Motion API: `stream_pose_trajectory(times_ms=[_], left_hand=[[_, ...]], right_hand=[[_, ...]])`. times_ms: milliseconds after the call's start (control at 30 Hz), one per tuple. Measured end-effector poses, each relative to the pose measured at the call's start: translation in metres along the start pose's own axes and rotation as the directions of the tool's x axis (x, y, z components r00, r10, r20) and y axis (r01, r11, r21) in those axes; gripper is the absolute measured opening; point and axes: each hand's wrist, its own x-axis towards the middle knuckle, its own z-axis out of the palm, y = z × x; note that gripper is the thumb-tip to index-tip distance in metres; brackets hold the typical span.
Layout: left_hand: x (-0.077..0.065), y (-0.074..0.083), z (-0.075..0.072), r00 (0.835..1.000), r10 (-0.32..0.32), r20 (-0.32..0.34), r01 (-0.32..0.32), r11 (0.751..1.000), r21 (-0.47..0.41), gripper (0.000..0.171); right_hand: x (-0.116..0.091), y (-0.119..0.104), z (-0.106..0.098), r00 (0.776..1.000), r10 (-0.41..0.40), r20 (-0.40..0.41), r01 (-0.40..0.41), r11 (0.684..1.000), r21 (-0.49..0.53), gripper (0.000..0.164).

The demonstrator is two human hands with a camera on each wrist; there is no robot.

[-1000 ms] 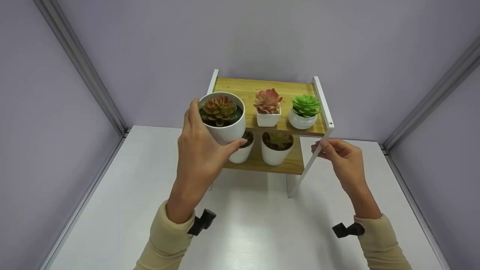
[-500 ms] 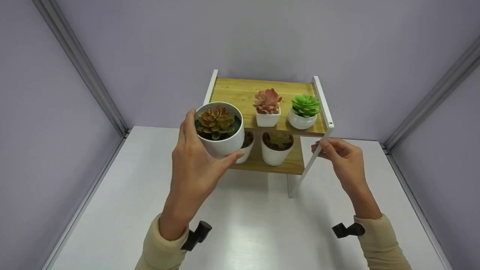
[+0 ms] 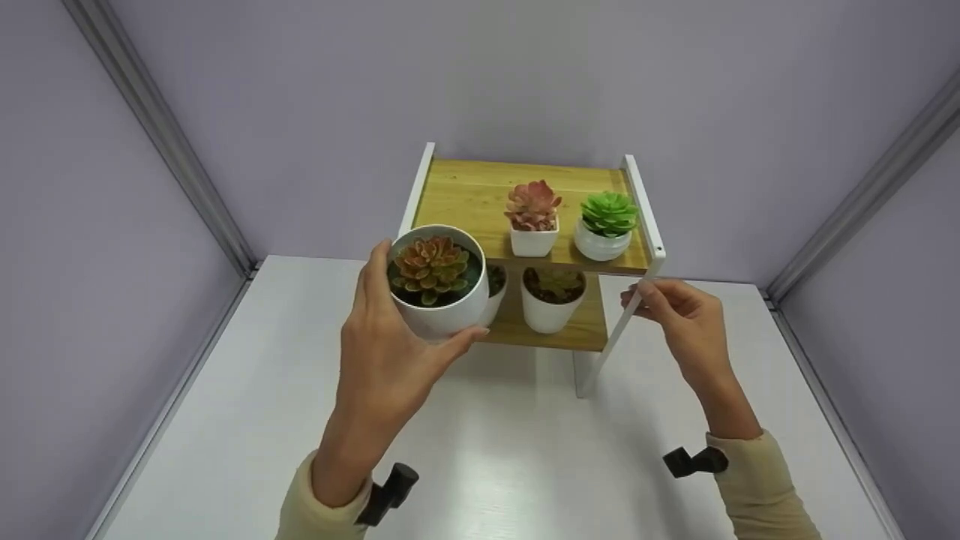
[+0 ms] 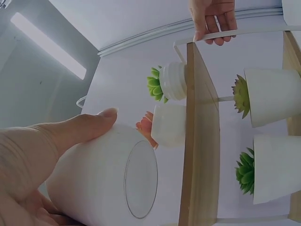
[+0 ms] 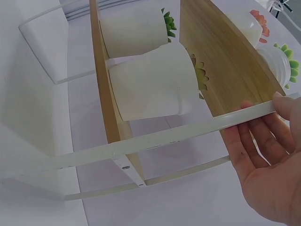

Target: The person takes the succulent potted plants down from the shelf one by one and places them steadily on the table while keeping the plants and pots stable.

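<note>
- Gripping the big round white pot with a red-brown and green leafy plant (image 3: 437, 281) in the left hand (image 3: 382, 352), with thumb on one side and fingers on the other.
- Holding it up in the air, open side up, just in front of the left end of the two-level rack with yellow-brown wood shelves (image 3: 487, 180), not touching its top shelf (image 3: 472, 202).
- Pinching the rack's thin white right-side bar (image 3: 619, 328) with the right hand (image 3: 682, 311), just under the top shelf, likely to stop wobbling.
- Can see on the rack's top shelf a small square white pot with a pink-red plant (image 3: 533, 225) near the middle and a small round white pot with a bright green plant (image 3: 605, 225) at the right end.
- Can see on its lower shelf (image 3: 515, 328) a white pot with a yellow-green plant (image 3: 553, 300) and a white pot with a dark green plant (image 4: 270, 169).
- Looks like the carrying step; cannot tell whether to or from the rack.
- Seems next to call for a snug grip, a level pot and a still rack, without bumping the shelf edge.
</note>
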Motion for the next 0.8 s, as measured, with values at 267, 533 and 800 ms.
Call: stream_pose_trajectory(times_ms=[267, 533, 800], left_hand=[[-0.008, -0.011, -0.002, 0.999, 0.048, 0.022, -0.048, 0.999, -0.018, 0.122], [-0.019, -0.028, -0.005, 0.999, 0.025, 0.045, -0.024, 1.0, -0.012, 0.123], [-0.032, -0.039, -0.007, 0.999, -0.021, 0.038, 0.021, 1.0, -0.011, 0.123]], right_hand=[[0.0, 0.001, -0.002, 0.999, -0.017, 0.035, 0.016, 1.0, 0.011, 0.033], [-0.001, 0.001, -0.002, 1.0, 0.005, 0.021, -0.005, 1.0, -0.004, 0.028], [-0.001, 0.001, 0.0, 1.0, 0.013, 0.015, -0.013, 1.0, -0.008, 0.031]])
